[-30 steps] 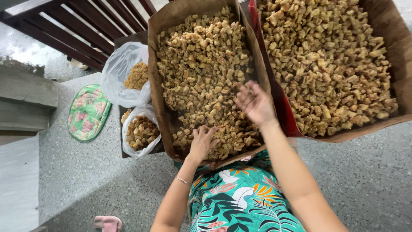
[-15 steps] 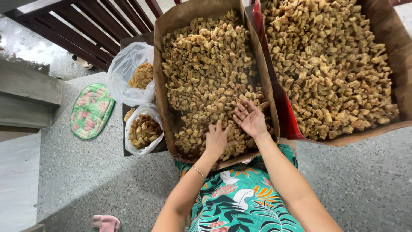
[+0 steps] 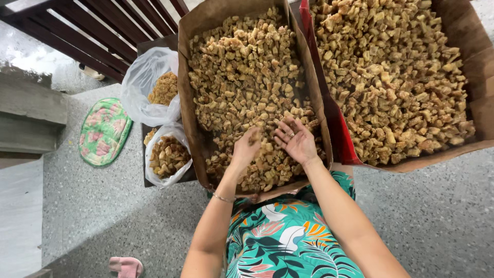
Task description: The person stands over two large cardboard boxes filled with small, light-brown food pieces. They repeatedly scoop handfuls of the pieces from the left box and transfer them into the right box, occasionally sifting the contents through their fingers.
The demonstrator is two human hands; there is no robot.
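Fingers (image 3: 284, 128) amid fried pieces (image 3: 242, 77); cardboard box (image 3: 186, 103) seemingly full.

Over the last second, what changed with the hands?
The right hand pulled back from higher up the left cardboard box toward the body and turned palm up. The left hand slid up and inward, so both now sit close together on the fried golden chunks near the box's near end. Whether either hand grips any pieces is unclear. The boxes, the plastic bags and the floral mat stayed put.
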